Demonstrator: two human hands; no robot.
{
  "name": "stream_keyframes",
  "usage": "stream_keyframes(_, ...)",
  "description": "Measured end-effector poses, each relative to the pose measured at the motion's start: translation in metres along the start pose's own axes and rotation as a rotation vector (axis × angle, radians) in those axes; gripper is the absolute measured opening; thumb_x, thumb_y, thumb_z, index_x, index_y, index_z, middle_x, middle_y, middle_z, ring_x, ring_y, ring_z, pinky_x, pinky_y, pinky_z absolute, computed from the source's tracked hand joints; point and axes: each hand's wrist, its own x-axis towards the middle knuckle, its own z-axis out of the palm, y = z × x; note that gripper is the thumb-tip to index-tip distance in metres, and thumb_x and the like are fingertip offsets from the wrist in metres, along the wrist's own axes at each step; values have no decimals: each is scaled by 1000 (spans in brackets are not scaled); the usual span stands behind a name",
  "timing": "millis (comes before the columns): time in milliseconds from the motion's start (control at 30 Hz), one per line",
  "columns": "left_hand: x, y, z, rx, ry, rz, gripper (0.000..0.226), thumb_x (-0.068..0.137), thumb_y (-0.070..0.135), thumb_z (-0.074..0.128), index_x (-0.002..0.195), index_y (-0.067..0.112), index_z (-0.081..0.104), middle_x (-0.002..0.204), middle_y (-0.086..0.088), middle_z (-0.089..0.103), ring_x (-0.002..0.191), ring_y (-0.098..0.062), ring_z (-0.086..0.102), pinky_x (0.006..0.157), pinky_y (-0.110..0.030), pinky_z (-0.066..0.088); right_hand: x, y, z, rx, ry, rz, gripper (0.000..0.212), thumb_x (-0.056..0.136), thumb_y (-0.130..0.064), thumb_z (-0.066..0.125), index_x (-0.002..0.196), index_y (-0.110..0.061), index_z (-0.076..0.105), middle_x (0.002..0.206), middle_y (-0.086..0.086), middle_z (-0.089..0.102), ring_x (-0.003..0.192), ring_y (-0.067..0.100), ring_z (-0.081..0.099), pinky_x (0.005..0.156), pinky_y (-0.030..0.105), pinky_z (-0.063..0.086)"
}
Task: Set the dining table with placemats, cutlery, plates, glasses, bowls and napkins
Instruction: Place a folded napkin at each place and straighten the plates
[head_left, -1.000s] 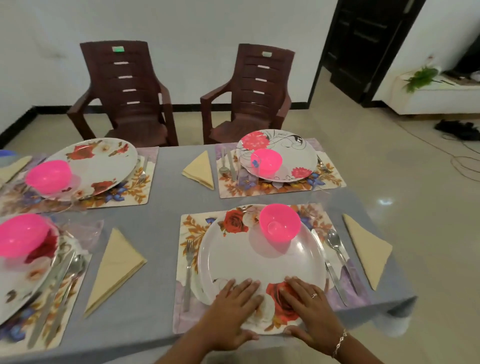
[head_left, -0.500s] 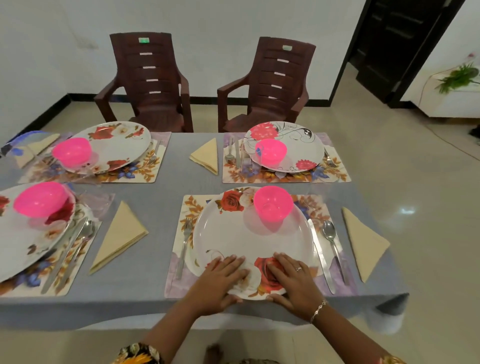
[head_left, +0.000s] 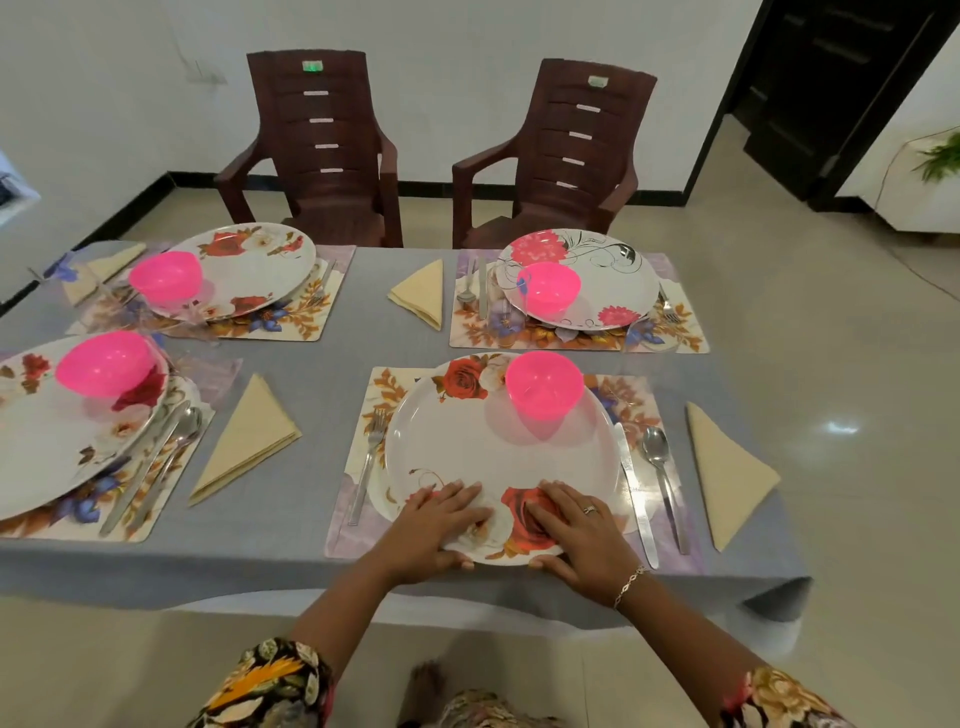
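From the head view, the likeliest trouble lay with the pink bowl (head_left: 544, 384), which stood off-centre on the far part of the plate (head_left: 467, 447), close to its rim. A sharp tug or any lifting of the near edge could have sent the light bowl sliding or toppling onto the bench (head_left: 322, 374). The placemat (head_left: 387, 387) under the plate already reached close to the near edge of the bench, so a pull toward the person risked leaving the plate overhanging. A sideways shove could also have knocked the knife (head_left: 636, 493), which lay just beside the plate's right rim, into the spoon (head_left: 660, 467) next to it, or the fork (head_left: 370, 457) on the other side. The left hand (head_left: 441, 525) and right hand (head_left: 576, 530) rested side by side on the plate's near rim, fingers nearly straight and flat on its painted roses, thumbs against the near edge. Neither hand had anything lifted. The plate stretched away from the hands, with the bowl well apart from both.
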Motion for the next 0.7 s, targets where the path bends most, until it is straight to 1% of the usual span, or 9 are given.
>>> stream_keyframes(200,5,2,-5,-46,-30,-47,65,88,40,60,145,37,27,158,12,5,146,-11,0,117,-37,-2,1,1,-5,-10,20,-18,64,90,-66,13,117,-26,56,124,4,61,110,22,62,82,34,53)
stream_keyframes(267,6,6,-8,-52,-39,-71,67,86,39,63,144,36,29,158,12,9,146,-12,3,117,-38,1,-3,4,-7,-10,60,-21,59,93,-61,14,120,-26,52,124,4,61,110,22,62,85,34,53)
stream_keyframes(333,9,15,-13,-37,-37,-100,65,85,44,62,143,33,34,157,9,13,146,-13,9,118,-38,6,-11,11,-12,11,108,33,52,96,-54,16,123,-24,47,124,6,61,112,25,61,86,37,53)
stream_keyframes(367,11,21,-16,-29,-18,-114,63,85,48,60,141,31,37,157,7,17,145,-15,13,117,-38,9,-15,15,-15,26,129,73,46,97,-50,20,123,-22,46,123,8,62,111,26,61,86,39,53)
stream_keyframes(400,15,28,-19,-14,13,-119,62,85,50,59,140,29,39,156,6,21,144,-15,17,117,-36,12,-20,22,-17,31,144,118,41,95,-48,31,122,-21,46,121,9,63,110,28,62,84,39,53)
stream_keyframes(467,28,45,-22,35,84,-96,63,87,52,55,141,26,38,155,3,25,143,-15,20,117,-35,12,-31,36,-22,42,143,186,48,81,-42,56,121,-19,47,119,11,64,106,30,63,82,41,54)
stream_keyframes(500,35,54,-23,60,112,-73,64,87,52,53,143,26,36,155,3,25,143,-14,20,117,-34,10,-36,44,-24,34,142,213,50,77,-40,59,121,-18,48,118,11,64,105,30,64,82,40,55)
stream_keyframes(600,58,85,-24,80,174,3,63,90,52,49,145,25,31,155,4,23,143,-14,19,117,-32,6,-52,64,-32,-20,137,317,45,80,-40,42,117,-18,55,115,10,66,101,28,66,80,37,55)
stream_keyframes(700,79,120,-24,60,207,70,60,93,49,45,146,27,28,156,6,20,144,-13,16,117,-30,2,-72,82,-36,-25,180,353,39,82,-39,40,115,-20,50,111,7,66,98,23,66,79,31,55)
